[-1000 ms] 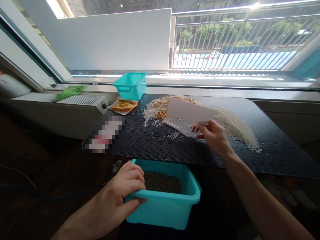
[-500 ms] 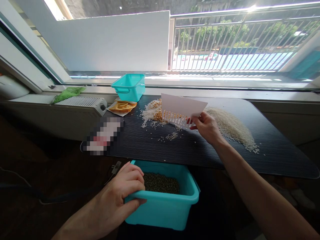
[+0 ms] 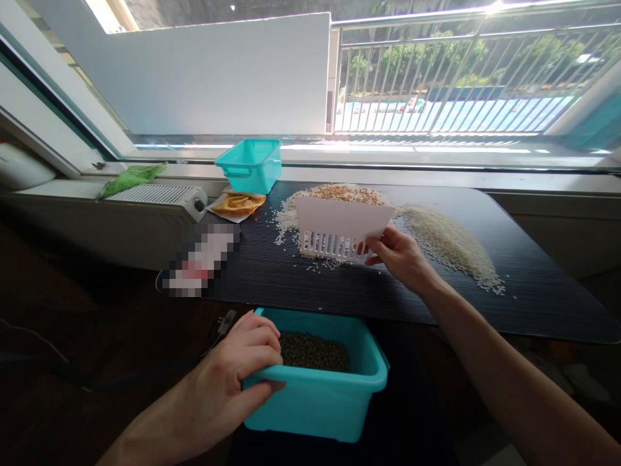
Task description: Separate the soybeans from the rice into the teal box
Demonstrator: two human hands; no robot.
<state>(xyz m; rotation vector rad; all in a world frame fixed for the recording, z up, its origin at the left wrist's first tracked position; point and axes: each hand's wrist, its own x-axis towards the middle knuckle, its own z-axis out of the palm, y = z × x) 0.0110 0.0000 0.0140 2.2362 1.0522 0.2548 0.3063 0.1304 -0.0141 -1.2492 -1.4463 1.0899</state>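
Note:
My left hand grips the left rim of a turquoise plastic bin, thumb outside and fingers over the edge. Dark green beans lie inside the bin, which sits below the table's near edge. My right hand is closed on the right end of a white slotted scoop, held upright with its slots down at the table. Just behind the scoop spreads a heap of white rice grains mixed with yellow kernels, partly hidden by it. To the right of my right hand lies a long pile of rice.
A second turquoise bin stands at the back left, near an orange-yellow cloth. A blurred-out flat item lies on the black table at left. Behind are a radiator with a green cloth and the window.
My right hand has drawn the white scoop a little toward me and left, uncovering more yellow kernels behind it. My left hand keeps its hold on the bin.

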